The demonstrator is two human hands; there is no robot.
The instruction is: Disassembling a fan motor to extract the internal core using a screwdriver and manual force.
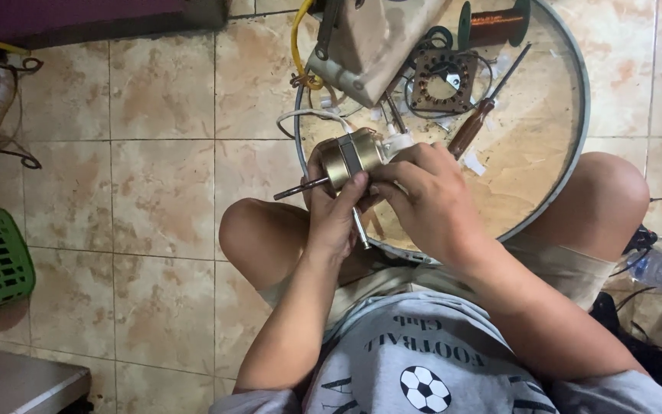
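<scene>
So the small fan motor (352,157) is up off the round tray (569,115) and sits in both hands over the lap, right at the near rim of that tray. As far as I can judge the job is somewhere in the middle: the brass-coloured housing looks closed up as one piece with its shaft (300,188) poking out to the left, but a separate winding core (444,80) with copper wire around it lies on the tray, next to a spool of copper wire (496,19) and a screwdriver with a brown handle (484,115). White wires (308,115) run from the motor back toward the grey box (365,42) at the top. So parts are laid out, nothing looks packed away, and I'd say there's plenty left.

The left hand (335,211) has its grip closed around the underside of the motor body, thumb across the front, plus a thin metal rod (360,230) sticking down out of the fingers. The right hand (423,195) is curled shut on the right end of the motor, fingertips at the white bit there. Can't tell what exactly those fingertips are pinching, the hand hides it.

The motor lies sideways between the two grips, shaft pointing away from the right hand.
</scene>
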